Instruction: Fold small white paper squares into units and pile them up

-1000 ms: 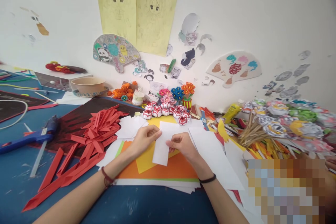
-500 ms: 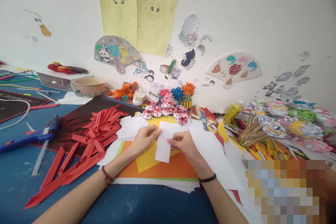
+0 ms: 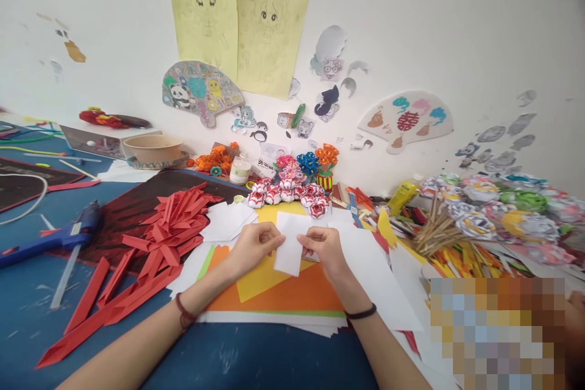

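Note:
A small white paper rectangle [image 3: 289, 245] is held just above the table between both hands. My left hand [image 3: 250, 248] pinches its left edge, and my right hand [image 3: 325, 250] pinches its right edge. Under them lie an orange sheet [image 3: 292, 295] and a yellow sheet [image 3: 258, 277] on a stack of coloured paper. More white sheets [image 3: 372, 271] spread out to the right of my right hand.
A pile of folded red paper strips [image 3: 171, 225] lies to the left, with a blue glue gun [image 3: 55, 237] beyond it. Small paper flowers [image 3: 287, 192] line the wall. Paper flowers on sticks [image 3: 484, 219] heap at the right. A brown bowl [image 3: 153, 147] stands far left.
The white paper now looks shorter, with its lower edge raised up, and both hands have drawn a little closer together on it.

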Available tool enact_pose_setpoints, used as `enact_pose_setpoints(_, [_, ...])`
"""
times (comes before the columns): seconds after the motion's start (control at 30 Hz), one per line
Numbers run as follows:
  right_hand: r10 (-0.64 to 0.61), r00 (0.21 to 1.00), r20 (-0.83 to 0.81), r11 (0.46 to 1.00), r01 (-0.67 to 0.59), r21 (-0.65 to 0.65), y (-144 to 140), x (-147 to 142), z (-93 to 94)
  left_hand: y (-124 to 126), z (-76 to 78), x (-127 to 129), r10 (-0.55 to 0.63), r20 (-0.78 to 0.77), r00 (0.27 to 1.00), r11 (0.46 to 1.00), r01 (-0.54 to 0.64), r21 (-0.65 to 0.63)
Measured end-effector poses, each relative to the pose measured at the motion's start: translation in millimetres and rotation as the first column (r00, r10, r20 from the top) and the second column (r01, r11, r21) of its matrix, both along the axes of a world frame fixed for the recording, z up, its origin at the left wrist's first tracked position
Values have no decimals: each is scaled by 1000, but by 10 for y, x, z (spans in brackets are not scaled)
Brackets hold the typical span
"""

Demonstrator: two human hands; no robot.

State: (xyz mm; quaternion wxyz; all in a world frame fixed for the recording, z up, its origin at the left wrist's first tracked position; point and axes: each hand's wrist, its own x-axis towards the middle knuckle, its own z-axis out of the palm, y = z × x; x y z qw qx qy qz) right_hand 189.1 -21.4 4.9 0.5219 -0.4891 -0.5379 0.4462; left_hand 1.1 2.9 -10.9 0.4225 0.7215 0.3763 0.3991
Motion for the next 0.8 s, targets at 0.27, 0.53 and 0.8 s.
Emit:
enact_pose_setpoints(0.27, [-76,997,-8,996,76,50,19,13,-40,-41,51,-6,-13,-97,995,997,21,80])
enact_pose_setpoints(0.53, [-127,991,-35,989,129,67,28,48,-33,-64,63,13,-8,-143,990,995,23,101])
enact_pose_setpoints(0.8, [-187,981,-58,980,191,55,48,78,-33,-48,11,-2,-123,-78,989,992,120,-46])
